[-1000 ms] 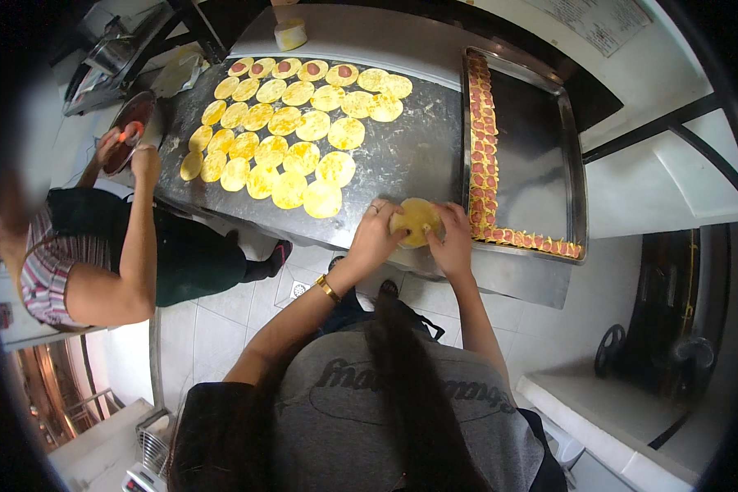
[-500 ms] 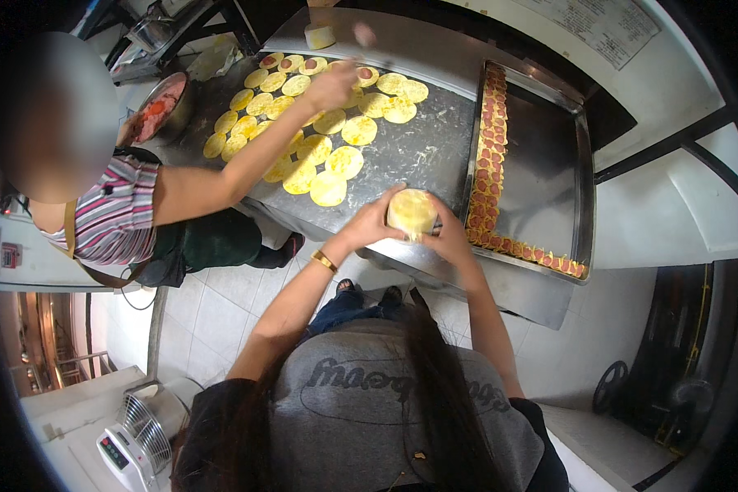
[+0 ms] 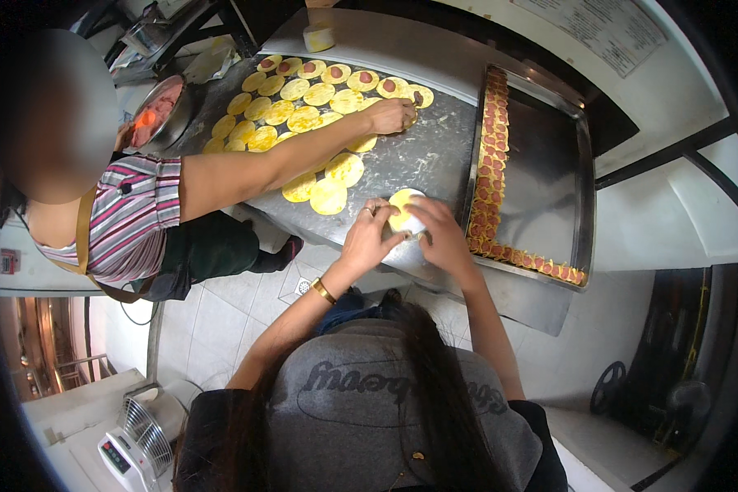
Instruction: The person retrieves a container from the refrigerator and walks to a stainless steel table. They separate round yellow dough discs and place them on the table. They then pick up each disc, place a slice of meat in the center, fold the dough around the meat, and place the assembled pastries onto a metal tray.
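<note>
Near the front edge of the steel table, my left hand (image 3: 371,238) and my right hand (image 3: 441,234) close on a short round stack of dough wrappers (image 3: 405,199), pale with a yellow top. My left fingers pinch at its left rim, with the thumb at the near side. My right fingers curl over its right side, hiding part of it. Beyond my hands lie rows of flat yellow dough rounds (image 3: 328,195). Those in the farthest row carry pink filling (image 3: 362,78). A co-worker's hand (image 3: 394,116) is at the far right rounds, its forearm crossing over several others.
To the right stands a metal tray (image 3: 541,172) with small filled dough pieces (image 3: 490,156) along its left and near sides. A bowl of pink filling (image 3: 166,115) is beside the co-worker (image 3: 123,221) at left. Another pale stack (image 3: 320,38) stands at the back.
My hands have shifted onto the stack's top and rim, and the stack has tilted. The co-worker's hand has moved right along the far row, where more rounds carry filling.
</note>
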Tool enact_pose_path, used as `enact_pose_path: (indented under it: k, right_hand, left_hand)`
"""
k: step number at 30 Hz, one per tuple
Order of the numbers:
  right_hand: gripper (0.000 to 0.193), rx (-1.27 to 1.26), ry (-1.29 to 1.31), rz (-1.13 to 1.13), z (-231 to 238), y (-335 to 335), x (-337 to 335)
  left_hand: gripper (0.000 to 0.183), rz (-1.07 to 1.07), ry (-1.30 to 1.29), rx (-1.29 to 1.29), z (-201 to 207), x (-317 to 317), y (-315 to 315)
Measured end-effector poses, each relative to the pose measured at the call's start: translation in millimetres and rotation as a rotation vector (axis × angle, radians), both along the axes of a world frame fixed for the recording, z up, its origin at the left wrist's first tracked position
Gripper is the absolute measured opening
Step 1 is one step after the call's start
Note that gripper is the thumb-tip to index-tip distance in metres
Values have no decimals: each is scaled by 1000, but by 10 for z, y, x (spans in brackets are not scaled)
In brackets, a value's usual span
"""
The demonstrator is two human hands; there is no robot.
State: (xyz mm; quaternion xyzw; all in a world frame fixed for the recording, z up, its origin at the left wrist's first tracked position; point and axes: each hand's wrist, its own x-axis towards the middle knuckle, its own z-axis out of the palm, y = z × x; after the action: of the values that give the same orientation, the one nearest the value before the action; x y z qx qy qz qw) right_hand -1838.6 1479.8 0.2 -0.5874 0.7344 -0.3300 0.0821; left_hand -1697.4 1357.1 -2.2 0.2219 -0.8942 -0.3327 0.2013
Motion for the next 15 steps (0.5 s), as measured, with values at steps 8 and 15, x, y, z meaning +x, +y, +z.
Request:
enact_pose_path:
  k: [8,15]
  right_hand:
    - [34,214,262,169,74,-215,-268]
    - [27,288,231,297,214,-256,-117]
  left_hand:
    - [40,-7,-34,-149,-5,-138,78]
    - [30,-235,-21,-144,-106,-76,-139]
